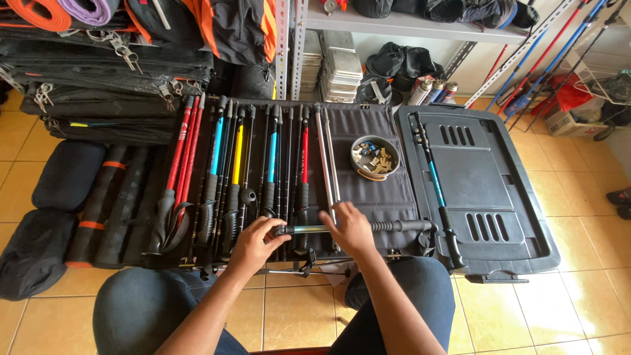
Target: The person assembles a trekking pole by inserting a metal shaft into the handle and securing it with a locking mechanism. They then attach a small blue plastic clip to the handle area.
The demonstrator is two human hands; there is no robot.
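Observation:
A trekking pole (309,229) with a teal shaft and black foam grip lies crosswise in front of me, over a row of other poles. My left hand (257,240) grips its left end, at the black lock. My right hand (351,227) is wrapped around the shaft just left of the grip (401,226). Under them, several trekking poles (246,171) in red, blue, yellow and black lie side by side on a black mat (374,197). Two silver pole sections (327,158) lie to their right.
A round bowl (374,158) of small metal parts sits on the mat. Right of it a dark plastic lid (486,190) carries another teal pole (434,184). Rolled mats and bags (92,204) lie left; shelves with gear stand behind. My knees are below.

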